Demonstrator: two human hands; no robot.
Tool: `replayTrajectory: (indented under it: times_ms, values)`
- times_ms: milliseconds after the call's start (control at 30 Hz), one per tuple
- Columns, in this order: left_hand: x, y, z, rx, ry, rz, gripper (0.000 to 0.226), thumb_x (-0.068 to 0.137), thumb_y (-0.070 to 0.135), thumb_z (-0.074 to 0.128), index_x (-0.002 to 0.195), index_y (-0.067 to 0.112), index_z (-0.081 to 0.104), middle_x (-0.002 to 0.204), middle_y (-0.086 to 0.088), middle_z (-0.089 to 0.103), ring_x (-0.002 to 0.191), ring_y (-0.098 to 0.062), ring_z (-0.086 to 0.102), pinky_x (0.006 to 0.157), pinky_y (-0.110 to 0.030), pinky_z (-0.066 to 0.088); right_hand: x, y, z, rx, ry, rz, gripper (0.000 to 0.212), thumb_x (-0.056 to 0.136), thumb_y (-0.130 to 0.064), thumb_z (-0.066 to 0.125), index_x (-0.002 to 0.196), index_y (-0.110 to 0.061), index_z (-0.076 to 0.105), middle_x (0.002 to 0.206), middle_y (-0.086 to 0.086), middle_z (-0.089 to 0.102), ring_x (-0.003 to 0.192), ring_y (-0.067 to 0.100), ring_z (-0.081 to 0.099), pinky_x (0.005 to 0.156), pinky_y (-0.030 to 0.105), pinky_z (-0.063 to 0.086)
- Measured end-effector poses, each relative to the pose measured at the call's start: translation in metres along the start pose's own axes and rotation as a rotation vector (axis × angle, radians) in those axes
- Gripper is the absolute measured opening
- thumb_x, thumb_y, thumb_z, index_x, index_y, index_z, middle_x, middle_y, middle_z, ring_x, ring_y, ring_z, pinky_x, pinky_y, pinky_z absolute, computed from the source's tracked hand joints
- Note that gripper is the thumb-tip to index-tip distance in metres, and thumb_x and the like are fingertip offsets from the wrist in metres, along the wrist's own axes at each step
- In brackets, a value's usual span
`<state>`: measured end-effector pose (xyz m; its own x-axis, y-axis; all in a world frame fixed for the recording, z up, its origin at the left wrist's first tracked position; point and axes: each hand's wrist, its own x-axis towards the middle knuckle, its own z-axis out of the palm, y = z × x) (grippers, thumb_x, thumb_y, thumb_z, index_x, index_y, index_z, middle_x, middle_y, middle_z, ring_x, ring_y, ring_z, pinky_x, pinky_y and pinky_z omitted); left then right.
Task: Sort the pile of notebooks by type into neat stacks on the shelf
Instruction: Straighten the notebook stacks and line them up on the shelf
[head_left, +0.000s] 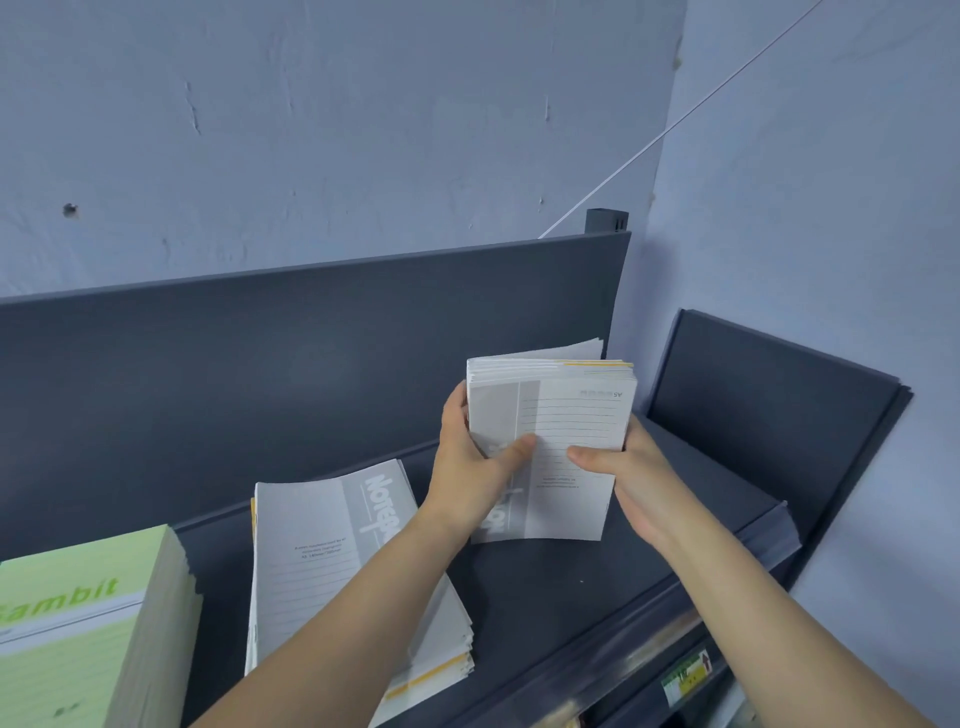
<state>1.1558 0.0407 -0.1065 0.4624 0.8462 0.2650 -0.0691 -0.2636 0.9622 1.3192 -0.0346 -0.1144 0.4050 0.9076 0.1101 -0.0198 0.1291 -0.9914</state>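
- Head view, far left: a tall stack of green notebooks (78, 623) sits on the dark shelf (545, 587), its cover lettering partly cut off.
- Just beside it lies a flat stack of grey notebooks (322, 561), some with yellow edges showing at the near end; the left forearm crosses over it.
- The left hand (467, 467) grips the left edge of a held bundle of grey notebooks (566, 431), thumb on the cover.
- The right hand (623, 478) clamps the bundle's right edge, thumb also on the front.
- The bundle stands nearly upright, its lower edge at the shelf surface; contact is unclear.
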Motion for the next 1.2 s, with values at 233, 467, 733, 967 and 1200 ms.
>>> replayTrajectory:
  times_ms: [233, 467, 733, 967, 1200]
  values:
    - [-0.002, -0.007, -0.001, 0.244, -0.033, -0.167, 0.071, 0.080, 0.006, 0.074, 0.136, 0.021, 0.033, 0.114, 0.012, 0.051, 0.106, -0.012, 0.050, 0.086, -0.020, 0.042, 0.003, 0.005, 0.001, -0.058, 0.020, 0.049, 0.059, 0.082, 0.011, 0.058, 0.128, -0.025, 0.050, 0.129, -0.005, 0.059, 0.118, 0.011, 0.055, 0.094, 0.027, 0.044]
    - [0.004, -0.015, -0.005, 0.302, -0.048, -0.240, 0.054, 0.081, 0.007, 0.073, 0.118, 0.020, 0.037, 0.118, -0.001, 0.057, 0.107, -0.019, 0.055, 0.092, -0.032, 0.047, 0.006, 0.008, 0.001, -0.155, -0.023, 0.090, 0.053, 0.087, 0.001, 0.061, 0.129, -0.029, 0.047, 0.128, -0.010, 0.058, 0.121, 0.009, 0.052, 0.105, 0.031, 0.039]
    - [0.000, 0.015, -0.002, 0.164, 0.025, -0.093, 0.044, 0.083, 0.005, 0.069, 0.110, 0.024, 0.040, 0.108, 0.006, 0.055, 0.106, -0.015, 0.056, 0.077, -0.020, 0.046, -0.006, -0.029, 0.013, -0.233, 0.113, -0.056, 0.044, 0.088, 0.001, 0.059, 0.124, -0.022, 0.053, 0.115, -0.011, 0.064, 0.112, 0.010, 0.059, 0.094, 0.029, 0.047]
    - [-0.021, 0.091, -0.020, -0.118, 0.071, 0.011, 0.032, 0.093, 0.017, 0.061, 0.119, 0.022, 0.044, 0.111, 0.002, 0.064, 0.094, -0.013, 0.065, 0.078, -0.028, 0.054, -0.026, -0.109, 0.040, -0.088, 0.047, -0.113, 0.031, 0.095, -0.017, 0.055, 0.125, -0.024, 0.052, 0.115, -0.012, 0.066, 0.105, 0.006, 0.062, 0.088, 0.026, 0.049]
    - [-0.057, 0.089, -0.071, -0.190, 0.090, -0.294, 0.013, 0.093, 0.007, 0.058, 0.088, 0.013, 0.068, 0.074, 0.001, 0.076, 0.063, -0.015, 0.072, 0.056, -0.028, 0.056, -0.033, -0.089, 0.077, -0.196, -0.161, 0.155, 0.025, 0.098, -0.022, 0.049, 0.122, -0.020, 0.058, 0.115, -0.005, 0.069, 0.105, 0.015, 0.065, 0.097, 0.039, 0.048]
